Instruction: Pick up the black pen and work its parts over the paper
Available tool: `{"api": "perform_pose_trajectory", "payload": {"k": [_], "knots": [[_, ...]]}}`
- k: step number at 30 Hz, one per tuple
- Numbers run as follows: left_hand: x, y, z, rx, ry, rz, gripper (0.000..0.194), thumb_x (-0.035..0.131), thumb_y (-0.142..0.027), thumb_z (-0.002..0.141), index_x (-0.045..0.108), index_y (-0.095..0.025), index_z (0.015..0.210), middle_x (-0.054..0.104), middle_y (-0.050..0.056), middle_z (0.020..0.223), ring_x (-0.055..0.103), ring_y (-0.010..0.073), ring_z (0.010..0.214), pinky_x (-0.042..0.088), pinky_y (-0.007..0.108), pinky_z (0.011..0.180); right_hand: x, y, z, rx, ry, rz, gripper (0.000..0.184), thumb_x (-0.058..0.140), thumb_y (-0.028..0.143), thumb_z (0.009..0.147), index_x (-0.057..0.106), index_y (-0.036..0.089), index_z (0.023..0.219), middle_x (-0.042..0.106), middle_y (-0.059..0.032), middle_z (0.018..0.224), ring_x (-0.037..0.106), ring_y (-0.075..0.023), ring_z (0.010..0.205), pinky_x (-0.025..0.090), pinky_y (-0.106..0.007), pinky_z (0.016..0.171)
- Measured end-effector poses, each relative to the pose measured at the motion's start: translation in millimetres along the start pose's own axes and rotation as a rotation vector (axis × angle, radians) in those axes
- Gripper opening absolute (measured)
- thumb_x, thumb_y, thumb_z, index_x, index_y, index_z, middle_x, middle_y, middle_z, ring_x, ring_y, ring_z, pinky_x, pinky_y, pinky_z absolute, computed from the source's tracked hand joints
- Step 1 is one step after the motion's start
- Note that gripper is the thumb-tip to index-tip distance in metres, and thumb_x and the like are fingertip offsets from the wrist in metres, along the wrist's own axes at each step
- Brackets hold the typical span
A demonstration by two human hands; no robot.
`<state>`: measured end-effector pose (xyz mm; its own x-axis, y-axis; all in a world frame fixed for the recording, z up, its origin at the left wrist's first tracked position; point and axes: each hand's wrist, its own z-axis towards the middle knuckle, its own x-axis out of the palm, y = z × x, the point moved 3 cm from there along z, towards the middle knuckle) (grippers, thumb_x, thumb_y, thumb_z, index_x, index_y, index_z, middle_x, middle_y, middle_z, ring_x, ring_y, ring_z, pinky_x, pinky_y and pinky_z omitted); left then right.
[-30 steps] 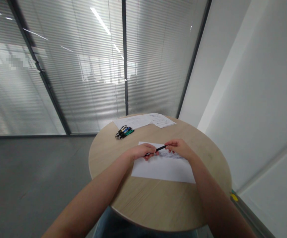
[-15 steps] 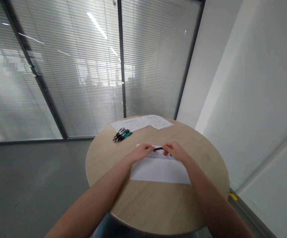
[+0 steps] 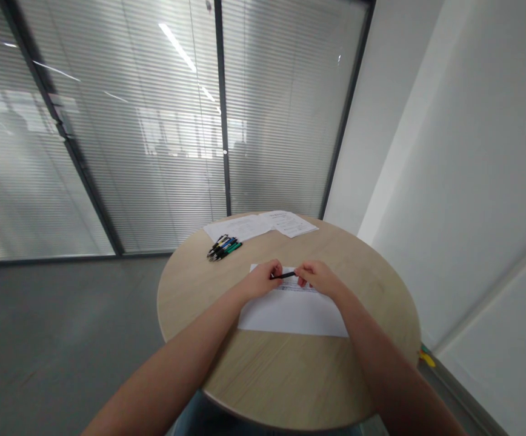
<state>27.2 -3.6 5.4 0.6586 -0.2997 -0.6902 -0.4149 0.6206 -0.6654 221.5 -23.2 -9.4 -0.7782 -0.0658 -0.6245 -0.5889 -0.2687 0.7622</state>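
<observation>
Over the white sheet (image 3: 290, 312) on the round counter (image 3: 285, 369), my left hand (image 3: 263, 280) and right hand (image 3: 318, 278) each pinch one end of a black pen (image 3: 283, 275), fingers closed, keeping it level between them.

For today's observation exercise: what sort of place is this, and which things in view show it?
Probably a small office meeting room: glass partition walls with blinds, a round wooden table carrying printed sheets, and a bundle of pens.
</observation>
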Motion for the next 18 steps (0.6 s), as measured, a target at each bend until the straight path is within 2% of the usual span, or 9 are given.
{"api": "perform_pose_trajectory", "payload": {"k": [2, 5, 7, 13, 18], "knots": [[-0.4, -3.3, 0.0, -0.037, 0.015, -0.017, 0.016, 0.050, -0.031, 0.081, 0.057, -0.017, 0.085, 0.055, -0.003, 0.068, 0.048, 0.0118, 0.062, 0.033, 0.023, 0.058, -0.6, 1.4, -0.4, 0.007, 0.002, 0.014, 0.037, 0.050, 0.048, 0.085, 0.063, 0.015, 0.073, 0.068, -0.0043, 0.066, 0.060, -0.0125, 0.058, 0.043, -0.022, 0.053], [-0.9, -7.4, 1.1, -0.044, 0.070, 0.046, 0.031, 0.039, -0.032, 0.088, 0.060, -0.016, 0.073, 0.057, -0.001, 0.065, 0.050, 0.0126, 0.063, 0.033, 0.024, 0.060, -1.6, 2.7, -0.5, 0.011, -0.008, 0.033, 0.035, 0.051, 0.047, 0.085, 0.063, 0.015, 0.073, 0.068, -0.0042, 0.067, 0.060, -0.0125, 0.058, 0.043, -0.022, 0.053], [-1.2, -7.3, 1.9, -0.033, 0.092, 0.108, 0.033, 0.040, -0.031, 0.087, 0.060, -0.015, 0.066, 0.055, -0.001, 0.061, 0.048, 0.0122, 0.061, 0.032, 0.024, 0.059, -1.7, 3.0, -0.5, 0.011, -0.013, 0.044, 0.035, 0.052, 0.047, 0.084, 0.063, 0.016, 0.073, 0.069, -0.0043, 0.068, 0.060, -0.0124, 0.058, 0.043, -0.022, 0.053], [-0.4, 2.1, 2.0, 0.026, 0.016, 0.009, 0.018, 0.053, -0.027, 0.080, 0.064, -0.016, 0.089, 0.061, -0.001, 0.073, 0.051, 0.0119, 0.065, 0.036, 0.022, 0.060, 0.6, 5.2, -1.2, 0.019, -0.018, 0.033, 0.037, 0.051, 0.049, 0.084, 0.062, 0.016, 0.070, 0.069, -0.0047, 0.067, 0.058, -0.0119, 0.055, 0.041, -0.021, 0.050], [0.3, -2.4, 0.5, 0.040, -0.043, 0.097, 0.015, 0.060, -0.021, 0.073, 0.062, -0.018, 0.087, 0.063, 0.000, 0.079, 0.054, 0.0143, 0.072, 0.038, 0.023, 0.063, 4.1, 9.3, -0.5, 0.005, -0.031, 0.017, 0.038, 0.050, 0.048, 0.086, 0.062, 0.016, 0.068, 0.067, -0.0037, 0.063, 0.056, -0.0113, 0.053, 0.040, -0.021, 0.051]]}}
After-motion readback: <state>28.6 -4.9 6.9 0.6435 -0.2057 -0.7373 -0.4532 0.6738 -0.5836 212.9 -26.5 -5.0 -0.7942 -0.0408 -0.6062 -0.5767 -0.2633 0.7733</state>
